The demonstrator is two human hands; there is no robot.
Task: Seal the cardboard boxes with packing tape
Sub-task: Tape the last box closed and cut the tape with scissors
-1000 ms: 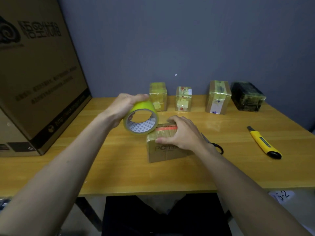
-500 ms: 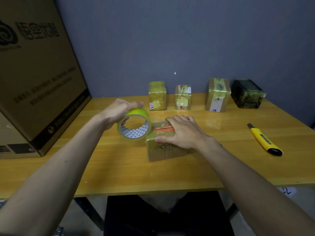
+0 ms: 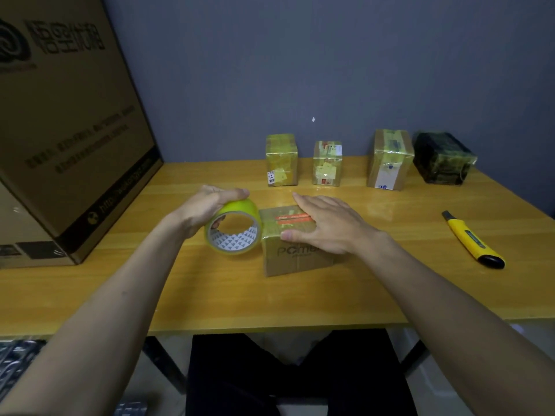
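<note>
A small cardboard box with red printed tape on its lid sits mid-table. My right hand lies flat on the lid, fingers straight, pressing it down. My left hand grips a yellow-green tape roll from above. The roll stands on edge against the box's left side, low at the table. Glossy tape covers the lid's left part.
Several taped boxes line the back wall. A yellow utility knife lies at the right. A large cardboard carton fills the left side. The table's front edge is close to my legs.
My left hand has lowered the tape roll from above the box's left corner down along its left side. My right hand has flattened and slid across the lid.
</note>
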